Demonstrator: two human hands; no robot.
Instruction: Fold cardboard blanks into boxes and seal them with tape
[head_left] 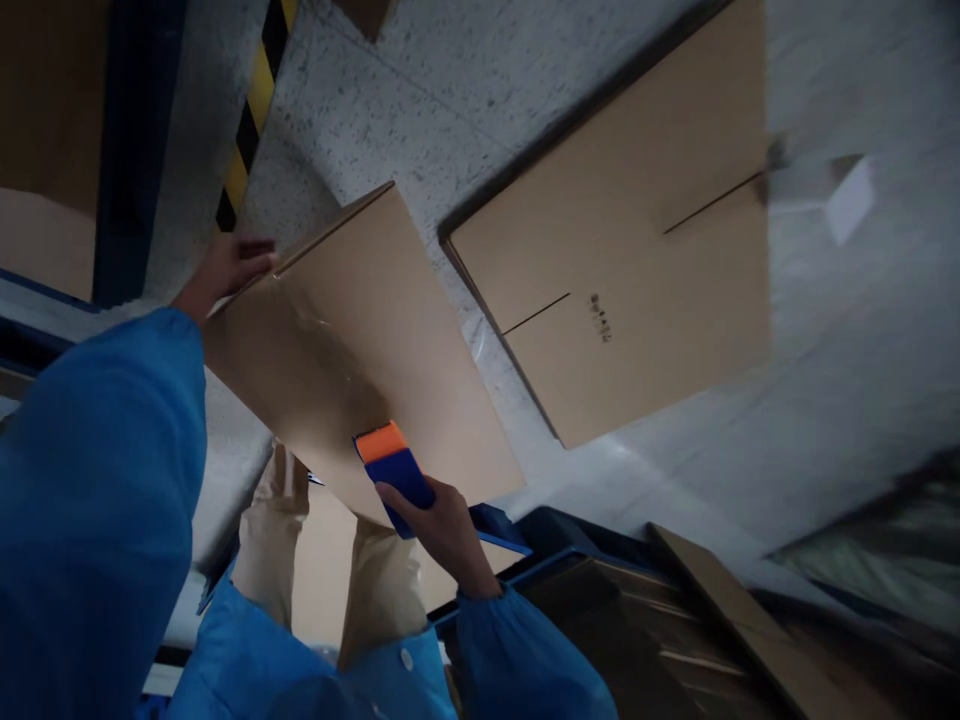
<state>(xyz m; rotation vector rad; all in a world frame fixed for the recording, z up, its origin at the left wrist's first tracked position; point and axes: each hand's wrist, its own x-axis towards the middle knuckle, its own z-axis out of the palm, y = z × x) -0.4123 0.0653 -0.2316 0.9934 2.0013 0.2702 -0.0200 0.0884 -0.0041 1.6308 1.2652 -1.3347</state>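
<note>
A closed brown cardboard box (427, 350) is tilted in front of my legs, with a shiny strip of clear tape along its near face. My left hand (229, 268) rests on the box's upper left edge, fingers slightly bent over it. In my right hand (442, 525) is a blue and orange tape dispenser (397, 475), its orange end against the box face at the lower end of the tape strip. Both of my sleeves are blue.
Flattened cardboard sheets (637, 250) lie stacked on the grey floor (420, 120) to the right. Yellow-black floor tape (259, 95) runs at upper left. Dark blue crates with cardboard (720, 590) stand at lower right, and a blue-edged container (139, 150) at upper left.
</note>
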